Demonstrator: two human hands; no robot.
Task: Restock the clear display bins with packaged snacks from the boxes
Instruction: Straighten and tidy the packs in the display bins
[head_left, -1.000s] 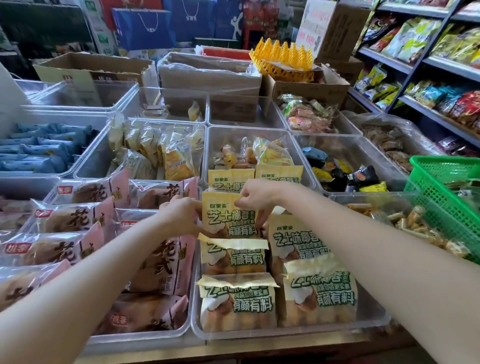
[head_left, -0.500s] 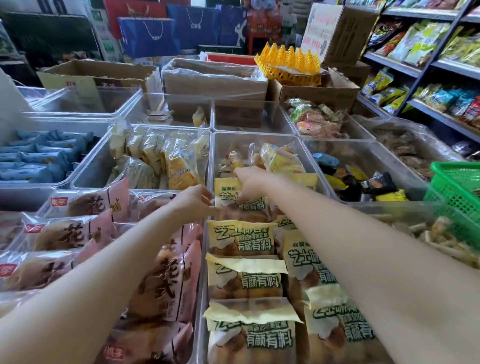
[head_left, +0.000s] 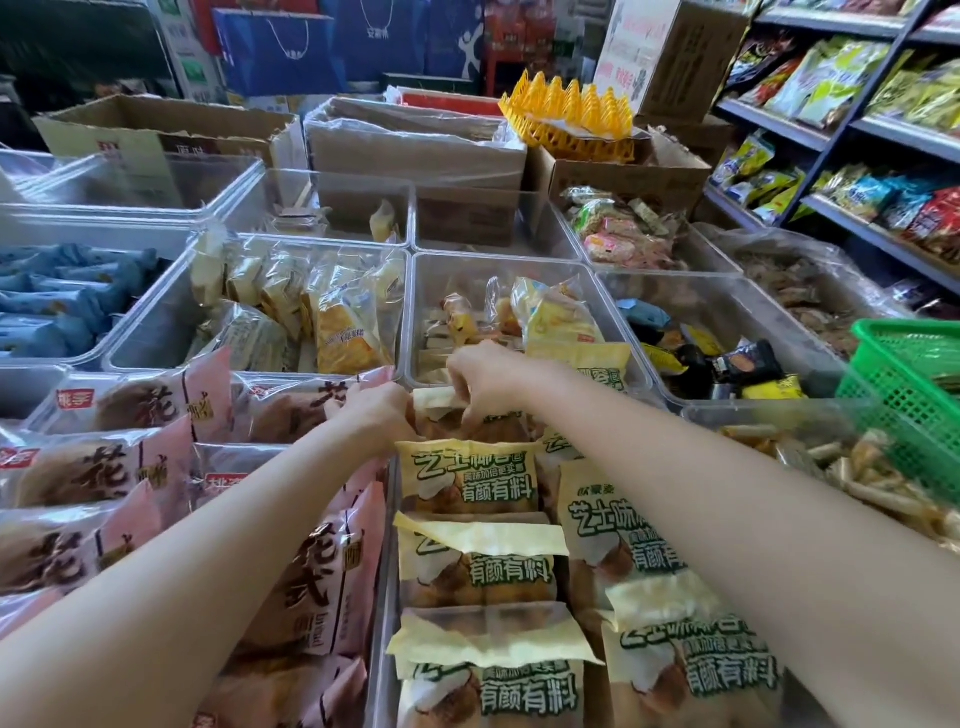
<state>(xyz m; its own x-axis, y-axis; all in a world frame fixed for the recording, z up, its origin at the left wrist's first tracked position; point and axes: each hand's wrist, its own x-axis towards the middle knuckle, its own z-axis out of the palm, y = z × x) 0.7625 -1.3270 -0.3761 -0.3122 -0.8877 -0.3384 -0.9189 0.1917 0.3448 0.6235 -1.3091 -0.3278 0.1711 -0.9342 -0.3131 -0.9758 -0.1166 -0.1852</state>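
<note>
Several yellow snack packs with green lettering (head_left: 470, 478) lie in two rows inside a clear display bin (head_left: 382, 613) in front of me. At the far end of the left row, my right hand (head_left: 485, 379) pinches the top flap of the rearmost yellow pack (head_left: 434, 402). My left hand (head_left: 371, 410) grips the same pack's left edge, fingers curled and partly hidden. Brown cardboard boxes (head_left: 415, 148) stand behind the bins.
Pink bread packs (head_left: 130, 467) fill the bin on the left. Clear bins beyond hold pale cake packs (head_left: 311, 306), blue packs (head_left: 62, 301) and dark mixed snacks (head_left: 727, 358). A green basket (head_left: 914, 395) sits at right, a yellow tray (head_left: 571, 111) behind, shelving (head_left: 841, 135) far right.
Both hands have moved farther from me along the left row, from a middle pack to the rearmost one. The camera has leaned in closer over the bin.
</note>
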